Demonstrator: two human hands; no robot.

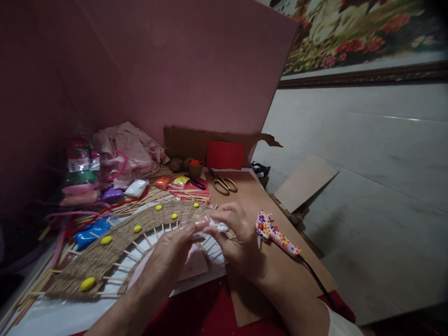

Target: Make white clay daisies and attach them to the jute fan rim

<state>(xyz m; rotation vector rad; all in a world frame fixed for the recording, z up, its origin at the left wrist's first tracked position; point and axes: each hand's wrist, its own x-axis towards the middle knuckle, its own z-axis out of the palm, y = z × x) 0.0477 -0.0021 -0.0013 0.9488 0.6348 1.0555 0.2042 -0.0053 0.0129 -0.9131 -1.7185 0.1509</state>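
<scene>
Both hands meet over the right part of a woven twine fan (115, 249) with thin sticks and yellow oval pieces. My left hand (173, 252) pinches one end of a small clear plastic packet (201, 225) with pinkish and white contents. On its other end, the fingers of my right hand (238, 233) are closed round the white part. Beneath the hands, a pale pink piece (194, 262) lies inside the fan's curve. White paper (84, 317) shows under the fan.
Gold-handled scissors (224, 184) lie behind the hands. A flower-patterned glue gun (278, 238) with a cable rests on brown cardboard (252, 196) at the right. Blue (91, 232), white (136, 187) and orange (163, 182) packets lie at the left and back, near a red card (226, 155).
</scene>
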